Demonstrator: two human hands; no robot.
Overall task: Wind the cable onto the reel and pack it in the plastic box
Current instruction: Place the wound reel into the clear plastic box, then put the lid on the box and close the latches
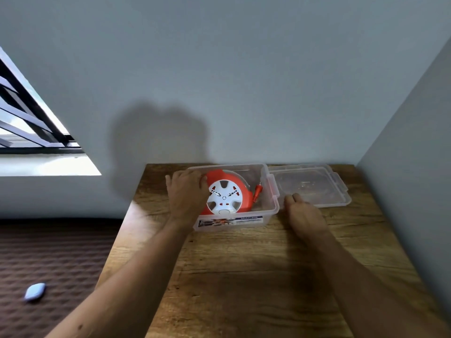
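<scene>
A wooden table [244, 276] stands against a grey wall, and near its far edge sits a clear plastic box [271, 215] with a printed label along its near side. Inside the box lies the reel [229, 193] — an orange round housing with a white face that carries sockets and a button, leaning a little toward the camera. The cable looks wound inside the housing; only its orange plug [256, 191] shows, resting in the box just to the right of the reel. The left hand [186, 193] reaches over the left end of the box, palm down, fingers curled onto the upper left edge of the reel and touching it; whether it truly grips the reel or only rests on it cannot be told from this angle. The right hand [302, 213] lies on the table just outside the right wall of the box, fingers held loosely together and pointing toward the clear lid [336, 189], with nothing between them. That lid lies flat on the table right beside the box, its near left corner at the fingertips, though contact is unclear. Left of the table a brown textured surface [48, 264] holds a small pale blue object [35, 291] — well apart from everything else.
</scene>
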